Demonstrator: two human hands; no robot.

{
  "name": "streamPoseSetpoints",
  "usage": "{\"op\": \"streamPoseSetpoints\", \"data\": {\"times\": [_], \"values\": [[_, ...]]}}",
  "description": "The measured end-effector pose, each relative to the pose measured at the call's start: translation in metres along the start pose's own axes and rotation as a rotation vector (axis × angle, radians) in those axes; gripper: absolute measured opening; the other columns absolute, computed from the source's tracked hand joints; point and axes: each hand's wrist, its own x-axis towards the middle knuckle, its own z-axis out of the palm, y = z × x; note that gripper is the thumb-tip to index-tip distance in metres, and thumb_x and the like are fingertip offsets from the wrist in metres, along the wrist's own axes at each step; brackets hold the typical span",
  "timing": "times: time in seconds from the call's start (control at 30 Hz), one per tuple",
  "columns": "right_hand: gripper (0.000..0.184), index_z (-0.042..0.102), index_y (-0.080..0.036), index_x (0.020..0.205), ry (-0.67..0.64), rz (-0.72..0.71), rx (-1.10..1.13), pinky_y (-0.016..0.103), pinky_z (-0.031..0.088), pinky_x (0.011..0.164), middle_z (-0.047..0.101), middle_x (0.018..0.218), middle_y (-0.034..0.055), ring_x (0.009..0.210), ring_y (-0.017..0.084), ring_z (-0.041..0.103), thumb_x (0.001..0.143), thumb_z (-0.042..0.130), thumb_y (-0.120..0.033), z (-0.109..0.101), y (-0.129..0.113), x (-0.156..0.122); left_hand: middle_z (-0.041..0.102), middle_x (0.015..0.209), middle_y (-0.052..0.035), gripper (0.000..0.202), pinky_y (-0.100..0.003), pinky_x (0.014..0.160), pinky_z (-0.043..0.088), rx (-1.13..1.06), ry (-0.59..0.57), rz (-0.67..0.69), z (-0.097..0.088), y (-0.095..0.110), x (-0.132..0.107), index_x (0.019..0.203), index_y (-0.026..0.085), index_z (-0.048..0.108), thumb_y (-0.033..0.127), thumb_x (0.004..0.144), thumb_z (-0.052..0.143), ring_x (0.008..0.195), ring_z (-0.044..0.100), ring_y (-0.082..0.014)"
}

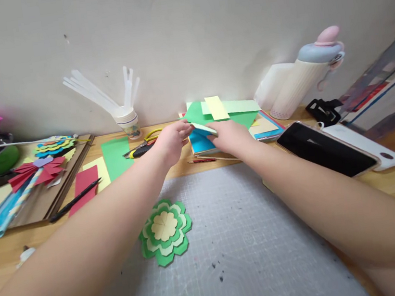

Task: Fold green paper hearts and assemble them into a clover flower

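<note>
At the back of the desk, both hands are on a stack of coloured paper (202,143) with blue and green sheets. My left hand (172,142) has its fingers closed at the left end of a raised pale green paper edge. The right end of that edge is between the fingers of my right hand (231,136); its fingertips are partly hidden. A layered paper flower (164,226), green with a cream centre, lies on the grey cutting mat (231,240) beside my left forearm.
Left of the stack are yellow-handled pliers (150,138), a cutter (141,150), and a paper cup (127,122) of white sticks. A black pen (76,200) lies on red paper. At the right are a phone (324,148) and a tall bottle (304,73). Pencils (204,160) lie before the stack.
</note>
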Motion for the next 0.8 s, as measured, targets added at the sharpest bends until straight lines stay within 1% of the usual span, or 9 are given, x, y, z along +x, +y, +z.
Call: {"op": "streamPoseSetpoints", "data": {"times": [0.03,0.1,0.17,0.23,0.33,0.47,0.53,0.63,0.8], "values": [[0.030,0.071,-0.025,0.111,0.007,0.013,0.007,0.037,0.047,0.074,0.073,0.107,0.0098,0.096,0.031,0.066,0.086,0.056,-0.031,-0.002,0.002,0.003,0.067,0.112,-0.0073,0.023,-0.048,0.101,0.042,-0.026,-0.016,-0.010,-0.001,-0.001,0.000,0.111,0.015,0.064,0.025,0.091,0.060,0.111,0.060,-0.0235],[0.027,0.075,-0.020,0.099,0.007,0.041,0.030,0.034,0.045,0.070,0.074,0.096,0.0098,0.088,0.028,0.066,0.086,0.054,-0.031,-0.005,0.008,0.009,0.066,0.114,-0.0079,0.025,-0.047,0.100,0.043,-0.068,-0.030,-0.043,-0.004,-0.004,0.002,0.114,0.015,0.062,0.024,0.091,0.059,0.111,0.060,-0.0235],[0.030,0.075,-0.015,0.093,-0.002,0.060,0.057,0.031,0.043,0.067,0.073,0.088,0.0096,0.081,0.025,0.065,0.086,0.056,-0.037,-0.007,0.015,0.013,0.064,0.118,-0.0089,0.027,-0.045,0.095,0.048,-0.101,-0.027,-0.086,-0.005,-0.009,0.004,0.118,0.015,0.059,0.026,0.093,0.058,0.108,0.061,-0.0232],[0.036,0.075,-0.012,0.092,-0.017,0.060,0.089,0.029,0.041,0.066,0.072,0.085,0.0083,0.077,0.022,0.064,0.085,0.057,-0.042,-0.008,0.021,0.016,0.062,0.120,-0.0095,0.030,-0.043,0.088,0.052,-0.122,-0.028,-0.131,-0.004,-0.015,0.008,0.119,0.015,0.058,0.030,0.094,0.057,0.103,0.063,-0.0225],[0.037,0.075,-0.014,0.097,-0.054,0.031,0.137,0.026,0.041,0.064,0.072,0.084,0.0049,0.075,0.019,0.062,0.081,0.064,-0.045,-0.007,0.027,0.017,0.063,0.118,-0.0093,0.030,-0.041,0.083,0.055,-0.118,-0.037,-0.174,-0.002,-0.023,0.012,0.118,0.015,0.059,0.032,0.094,0.058,0.099,0.064,-0.0214],[0.033,0.076,-0.019,0.102,-0.096,0.016,0.152,0.025,0.040,0.061,0.072,0.083,0.0024,0.070,0.018,0.060,0.073,0.074,-0.036,-0.007,0.027,0.013,0.063,0.117,-0.0089,0.028,-0.040,0.082,0.056,-0.059,-0.034,-0.171,0.000,-0.029,0.015,0.117,0.016,0.060,0.031,0.093,0.059,0.097,0.064,-0.0204],[0.029,0.076,-0.020,0.100,-0.109,0.012,0.147,0.025,0.039,0.060,0.072,0.082,0.0020,0.068,0.017,0.059,0.074,0.072,-0.033,-0.007,0.024,0.011,0.063,0.117,-0.0089,0.028,-0.040,0.082,0.056,-0.015,-0.026,-0.160,0.000,-0.031,0.015,0.118,0.016,0.060,0.030,0.093,0.059,0.097,0.064,-0.0205],[0.023,0.076,-0.019,0.094,-0.109,0.008,0.136,0.025,0.037,0.059,0.070,0.080,0.0021,0.068,0.017,0.057,0.080,0.065,-0.033,-0.008,0.020,0.010,0.062,0.120,-0.0089,0.032,-0.041,0.083,0.056,0.049,-0.005,-0.133,0.001,-0.032,0.015,0.122,0.017,0.057,0.030,0.093,0.060,0.099,0.064,-0.0212],[0.023,0.075,-0.018,0.090,-0.098,0.010,0.124,0.025,0.036,0.059,0.070,0.080,0.0022,0.070,0.018,0.058,0.082,0.060,-0.033,-0.009,0.020,0.010,0.061,0.120,-0.0090,0.035,-0.041,0.083,0.056,0.129,0.029,-0.096,0.001,-0.032,0.017,0.125,0.017,0.056,0.030,0.093,0.060,0.099,0.064,-0.0213]]}}
